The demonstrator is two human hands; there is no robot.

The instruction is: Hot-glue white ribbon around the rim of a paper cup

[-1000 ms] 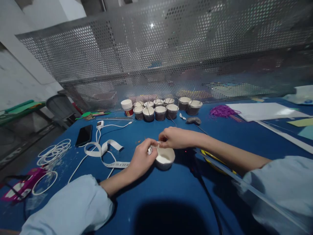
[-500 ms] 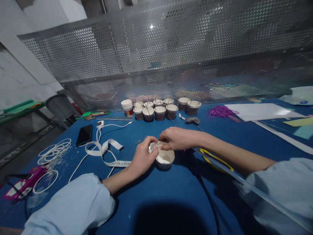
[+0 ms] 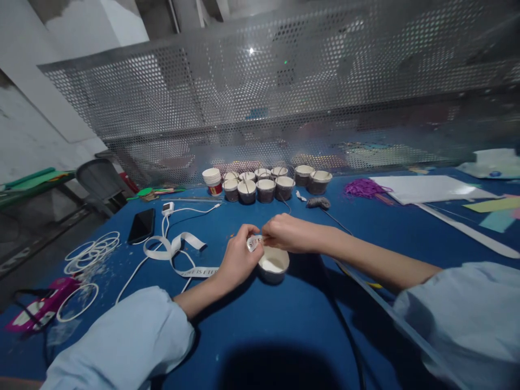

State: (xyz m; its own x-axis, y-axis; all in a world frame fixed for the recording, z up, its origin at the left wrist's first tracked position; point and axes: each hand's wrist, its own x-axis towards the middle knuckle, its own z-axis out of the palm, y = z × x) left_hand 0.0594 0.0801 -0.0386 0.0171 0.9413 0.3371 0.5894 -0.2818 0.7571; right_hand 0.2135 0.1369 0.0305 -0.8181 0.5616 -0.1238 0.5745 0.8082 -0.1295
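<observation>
A small cup (image 3: 273, 266) with white filling stands on the blue table (image 3: 264, 325) in front of me. My left hand (image 3: 236, 260) curls against its left side and pinches a short white printed ribbon piece (image 3: 254, 243) above the rim. My right hand (image 3: 286, 233) is closed over the far rim, its fingertips meeting the same ribbon piece. A long white printed ribbon (image 3: 179, 254) lies loose on the table just left of my left hand.
Several filled cups (image 3: 266, 187) and a stack of paper cups (image 3: 212, 180) line the back by the perforated metal screen (image 3: 284, 97). A phone (image 3: 142, 225), charger cable (image 3: 170, 216), white rings (image 3: 89, 252) and a pink tool (image 3: 38, 306) lie left. Purple threads (image 3: 363, 188) and paper sheets (image 3: 430, 187) lie right.
Both hands stayed at the cup. The ribbon piece came into sight between the fingertips, and my right hand shifted slightly left over the rim.
</observation>
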